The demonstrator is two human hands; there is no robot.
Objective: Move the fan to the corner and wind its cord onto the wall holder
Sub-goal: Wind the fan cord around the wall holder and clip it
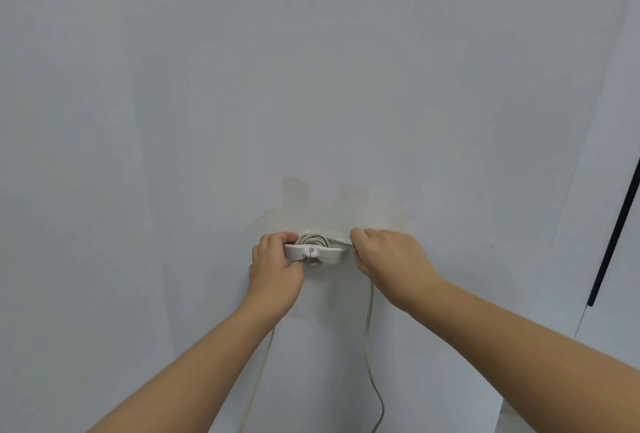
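Head view: we face a pale grey wall (207, 86), with two bare forearms reaching up from the bottom edge to a fixture just below the frame's centre.
Holder: a white, wing-shaped wall holder (313, 252) sits on the wall at about 6 o'clock from the frame's centre, its long bar lying level.
Cord: we see the off-white cord (311, 240) looped in several turns behind the bar. One strand hangs from the holder's 4 o'clock side toward the bottom edge. A second strand drops at its 7 o'clock, partly hidden by the left forearm.
Left hand: the left hand (277, 277) grips the holder's 9 o'clock end, fingers curled over the top of the bar.
Right hand: the right hand (388, 259) pinches the cord at the holder's 3 o'clock end, fingertips drawn together close to the wall.
Patch: a paler, rough patch (346, 204) marks the wall at the holder's 12 o'clock.
Pole: a thin black pole (616, 235) slants along the frame's 3 o'clock edge, well apart from both hands.
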